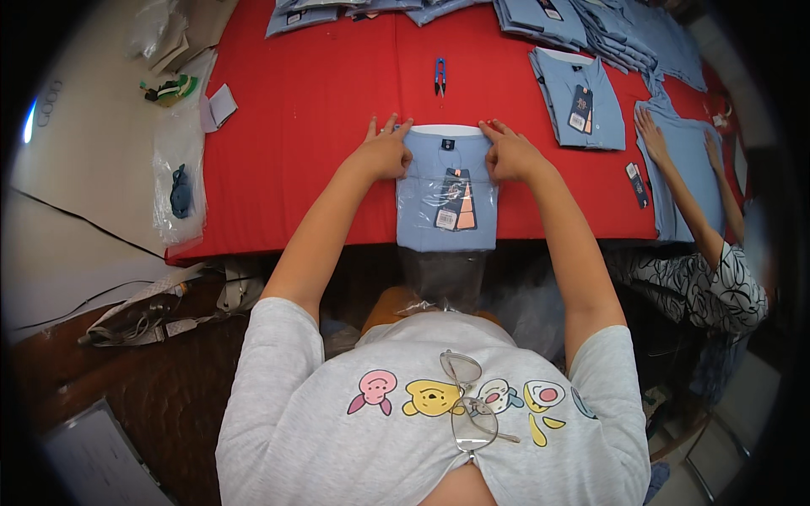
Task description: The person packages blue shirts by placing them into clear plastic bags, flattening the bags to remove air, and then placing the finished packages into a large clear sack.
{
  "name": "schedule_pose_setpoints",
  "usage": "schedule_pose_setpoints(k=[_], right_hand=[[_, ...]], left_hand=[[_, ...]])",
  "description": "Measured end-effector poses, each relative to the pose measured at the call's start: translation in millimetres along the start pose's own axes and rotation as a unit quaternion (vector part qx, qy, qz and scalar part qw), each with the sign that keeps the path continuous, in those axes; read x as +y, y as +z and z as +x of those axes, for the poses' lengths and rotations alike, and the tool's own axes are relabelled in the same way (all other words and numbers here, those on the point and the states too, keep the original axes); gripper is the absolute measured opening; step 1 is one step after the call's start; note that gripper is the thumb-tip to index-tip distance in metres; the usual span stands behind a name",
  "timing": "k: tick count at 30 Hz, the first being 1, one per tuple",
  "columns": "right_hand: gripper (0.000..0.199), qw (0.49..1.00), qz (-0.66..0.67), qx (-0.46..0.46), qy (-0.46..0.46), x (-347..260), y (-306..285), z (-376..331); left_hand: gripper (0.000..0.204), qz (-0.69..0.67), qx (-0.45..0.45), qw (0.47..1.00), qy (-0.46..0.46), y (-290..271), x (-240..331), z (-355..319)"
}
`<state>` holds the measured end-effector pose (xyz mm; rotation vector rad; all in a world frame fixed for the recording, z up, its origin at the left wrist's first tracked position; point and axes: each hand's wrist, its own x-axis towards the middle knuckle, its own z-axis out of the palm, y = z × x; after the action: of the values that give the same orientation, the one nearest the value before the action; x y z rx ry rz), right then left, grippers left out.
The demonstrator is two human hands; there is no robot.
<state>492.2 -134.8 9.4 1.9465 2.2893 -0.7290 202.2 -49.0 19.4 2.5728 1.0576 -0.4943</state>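
A folded light-blue shirt [428,162] lies at the table's near edge, with a dark neck label and a dark-and-orange hang tag [456,202]. A clear plastic bag [422,221] covers its lower part, and the loose end hangs over the edge. My left hand [385,154] is at the shirt's upper left side, my right hand [511,155] at its upper right. On each, one or two fingers point forward past the collar while the others curl in at the bag's upper edge. Their exact grip is partly hidden.
Blue-handled thread snips [440,78] lie beyond the shirt on the red cloth [295,126]. Folded blue shirts [540,18] are stacked along the far side, another tagged shirt [582,101] at right. A co-worker's hands [654,139] press on a blue garment [675,185]. Plastic bags [179,152] lie left.
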Motion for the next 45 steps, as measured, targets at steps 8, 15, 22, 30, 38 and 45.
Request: schedule_pose_setpoints(k=[8,15,22,30,38,45], right_hand=[[0.008,0.989,0.144,0.027,0.003,33.1,-14.8,9.8],[0.027,0.914,0.279,0.273,0.111,20.7,21.2,11.5],[0.037,0.617,0.705,0.247,0.247,-25.3,102.8,-52.2],[0.039,0.657,0.708,0.259,0.031,-71.1,-17.1,-54.6],[0.04,0.754,0.556,0.337,-0.093,-57.0,-47.8,-97.0],[0.023,0.705,0.586,0.304,0.259,-30.3,146.4,-146.2]], left_hand=[[0.01,-0.242,0.139,0.96,-0.004,8.5,-26.2,15.4],[0.028,-0.489,0.304,0.805,-0.14,30.5,-29.8,39.2],[0.047,-0.681,0.116,0.701,-0.178,76.8,2.0,-11.8],[0.04,-0.731,0.235,0.641,0.0,-30.5,28.1,-48.8],[0.035,-0.327,0.341,0.867,0.158,-76.4,40.7,-117.8],[0.048,-0.213,0.184,0.955,0.099,43.5,30.4,-101.4]])
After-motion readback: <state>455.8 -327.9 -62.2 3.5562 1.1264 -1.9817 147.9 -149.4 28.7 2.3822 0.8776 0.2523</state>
